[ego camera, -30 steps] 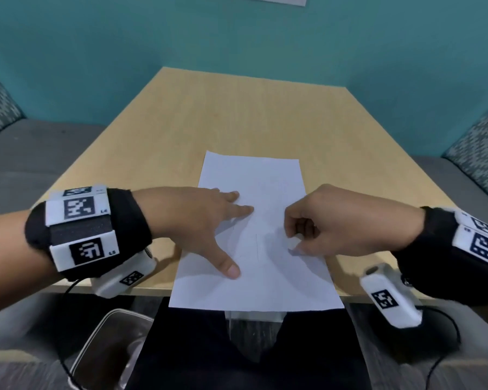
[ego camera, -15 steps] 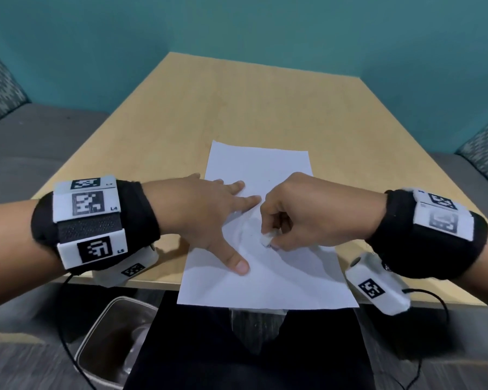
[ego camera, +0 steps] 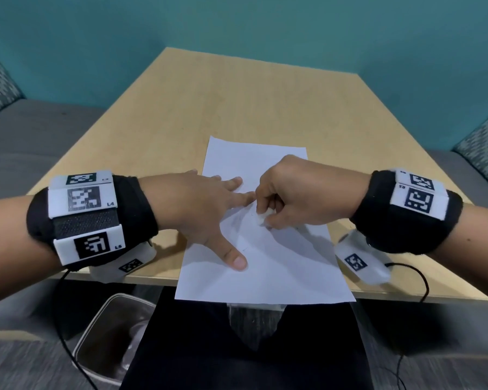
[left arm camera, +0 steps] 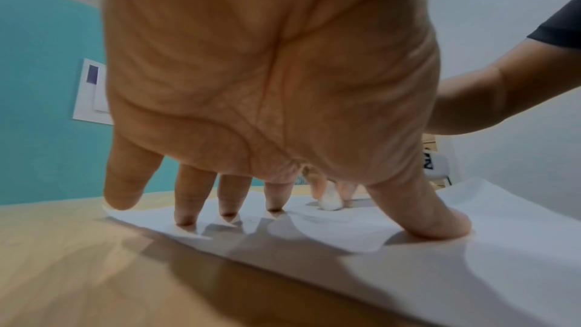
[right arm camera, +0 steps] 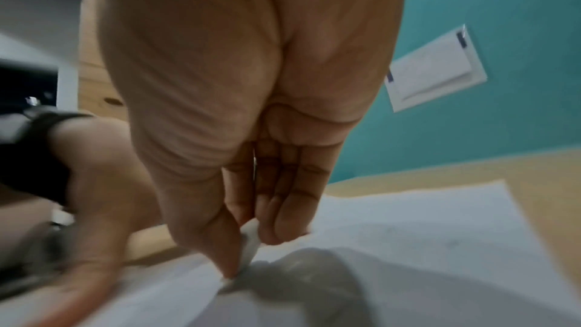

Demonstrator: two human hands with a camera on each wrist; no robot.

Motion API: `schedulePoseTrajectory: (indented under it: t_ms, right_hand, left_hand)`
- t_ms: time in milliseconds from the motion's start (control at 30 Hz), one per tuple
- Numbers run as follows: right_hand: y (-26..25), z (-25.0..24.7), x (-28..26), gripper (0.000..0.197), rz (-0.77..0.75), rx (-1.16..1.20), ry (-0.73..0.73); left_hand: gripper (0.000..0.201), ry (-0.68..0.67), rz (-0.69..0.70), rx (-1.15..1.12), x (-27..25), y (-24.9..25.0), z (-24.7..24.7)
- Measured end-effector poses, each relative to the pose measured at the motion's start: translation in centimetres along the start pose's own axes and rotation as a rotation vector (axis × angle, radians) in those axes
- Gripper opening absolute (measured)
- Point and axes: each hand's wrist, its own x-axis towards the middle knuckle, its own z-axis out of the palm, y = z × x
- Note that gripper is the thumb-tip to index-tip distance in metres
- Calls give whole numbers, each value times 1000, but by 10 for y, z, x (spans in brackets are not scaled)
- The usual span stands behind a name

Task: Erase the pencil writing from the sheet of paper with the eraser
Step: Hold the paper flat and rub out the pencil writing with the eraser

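Observation:
A white sheet of paper (ego camera: 268, 266) lies at the near edge of the wooden table (ego camera: 237, 102), its front overhanging slightly. Faint pencil marks (ego camera: 238, 219) show near its middle. My left hand (ego camera: 209, 209) lies spread flat on the sheet's left part, fingertips (left arm camera: 185, 220) and thumb pressing it down. My right hand (ego camera: 288, 198) pinches a small white eraser (ego camera: 261, 219) between thumb and fingers, its tip touching the paper just right of the left fingertips. In the right wrist view the eraser (right arm camera: 250, 243) sits between thumb and curled fingers; in the left wrist view the eraser (left arm camera: 330, 202) shows beyond my fingers.
A clear plastic bin (ego camera: 110, 339) stands on the floor below the table's near left edge. Grey bench seats (ego camera: 26, 136) with patterned cushions flank the table. Teal wall behind. Cables hang from both wrist cameras.
My right hand has moved left onto the sheet's middle, eraser now on the pencil marks close to the left fingertips. The left hand stays pressed flat on the paper.

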Motion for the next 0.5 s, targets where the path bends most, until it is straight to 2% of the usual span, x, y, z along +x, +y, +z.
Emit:
schedulePoseTrajectory:
  t_ms: [100,267,400,500]
  right_hand:
    - [-9,5,-7,14,-60,25,-66]
    - [4,1,-5,16,34,3,9]
    - [-8,6,-11,13,-46,14,-70]
    - [5,0,-7,13,39,-28,-15]
  left_hand:
    - [129,6,8,-3,0,0,0]
    - [132,-4,-4,-7,0,0,0]
    - [132,-5,0,-11,1,-1,0]
    - [132,-9,-3,-7,1,-1,0]
